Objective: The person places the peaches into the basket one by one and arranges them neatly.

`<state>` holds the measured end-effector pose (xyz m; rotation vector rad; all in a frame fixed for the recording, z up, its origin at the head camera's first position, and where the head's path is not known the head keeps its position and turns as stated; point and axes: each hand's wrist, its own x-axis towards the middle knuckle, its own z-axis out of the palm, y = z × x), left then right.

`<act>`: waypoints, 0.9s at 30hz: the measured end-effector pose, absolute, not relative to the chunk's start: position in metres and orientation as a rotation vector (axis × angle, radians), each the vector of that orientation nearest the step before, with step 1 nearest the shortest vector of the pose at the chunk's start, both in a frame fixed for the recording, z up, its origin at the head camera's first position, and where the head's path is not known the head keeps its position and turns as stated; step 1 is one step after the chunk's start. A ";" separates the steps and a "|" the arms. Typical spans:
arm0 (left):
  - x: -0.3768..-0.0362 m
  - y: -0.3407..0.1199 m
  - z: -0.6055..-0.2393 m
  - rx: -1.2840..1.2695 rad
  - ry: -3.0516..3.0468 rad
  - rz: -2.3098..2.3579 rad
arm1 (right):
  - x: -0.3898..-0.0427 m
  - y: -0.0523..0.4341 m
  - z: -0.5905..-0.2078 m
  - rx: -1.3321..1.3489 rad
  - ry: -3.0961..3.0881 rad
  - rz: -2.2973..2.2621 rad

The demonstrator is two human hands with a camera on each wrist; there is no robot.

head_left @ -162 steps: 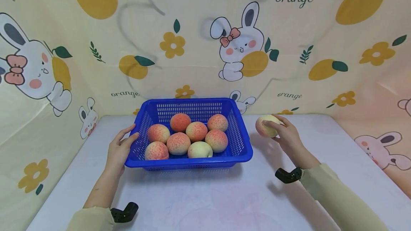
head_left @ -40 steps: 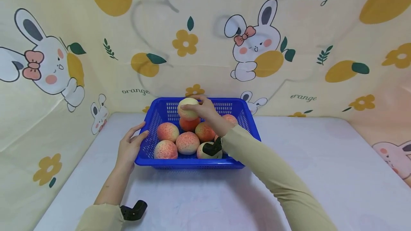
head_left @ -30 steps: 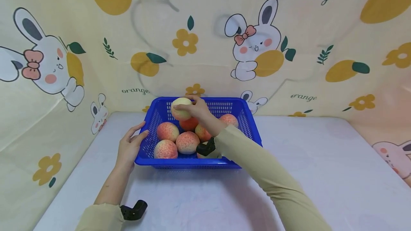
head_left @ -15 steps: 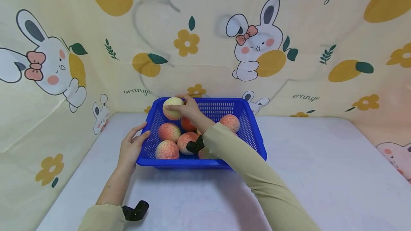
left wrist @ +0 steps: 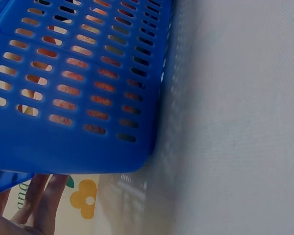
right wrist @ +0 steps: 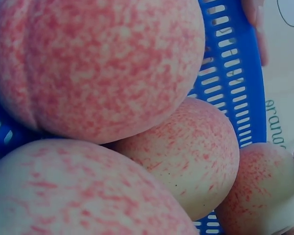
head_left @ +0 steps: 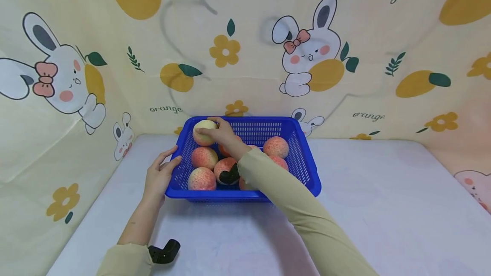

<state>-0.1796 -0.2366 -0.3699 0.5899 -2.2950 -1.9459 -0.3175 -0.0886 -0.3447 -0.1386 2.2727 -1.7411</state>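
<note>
In the head view my right hand (head_left: 226, 133) grips a pale yellow-and-pink peach (head_left: 204, 133) inside the back left corner of a blue plastic basket (head_left: 245, 195). That peach also shows at the lower right of the right wrist view, fingertips at its edge. Just in front of it sits a reddish peach (head_left: 204, 158), with another peach (head_left: 201, 179) nearer the front rim. My left hand (head_left: 158, 176) holds the basket's left rim; in the left wrist view its fingers (left wrist: 48, 203) pass behind the rim. My right forearm hides some of the peaches.
Several more peaches lie in the basket, including one at the right (head_left: 275, 147). The basket stands on a white table (head_left: 368, 191), close to a back wall covered with printed cloth (head_left: 253, 54). A black wrist device (head_left: 165, 251) sits at my left cuff.
From the right side of the table, my right hand has carried the pale peach over the basket, then leftward and slightly down into the back left corner. My left hand stays at the rim.
</note>
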 end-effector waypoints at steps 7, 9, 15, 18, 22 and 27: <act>-0.180 -0.236 -0.370 0.590 -2.282 -1.947 | -0.312 -0.089 -0.336 -0.170 2.348 -1.638; -0.180 -0.237 -0.370 0.588 -2.280 -1.951 | -0.311 -0.089 -0.335 -0.175 2.378 -1.601; -0.180 -0.236 -0.370 0.584 -2.284 -1.948 | -0.313 -0.088 -0.336 -0.198 2.509 -1.450; -0.181 -0.235 -0.370 0.585 -2.293 -1.942 | -0.315 -0.086 -0.336 -0.193 2.561 -1.408; -0.180 -0.236 -0.369 0.581 -2.304 -1.944 | -0.316 -0.082 -0.332 -0.194 2.577 -1.385; -0.179 -0.236 -0.369 0.579 -2.311 -1.942 | -0.318 -0.077 -0.326 -0.173 2.538 -1.307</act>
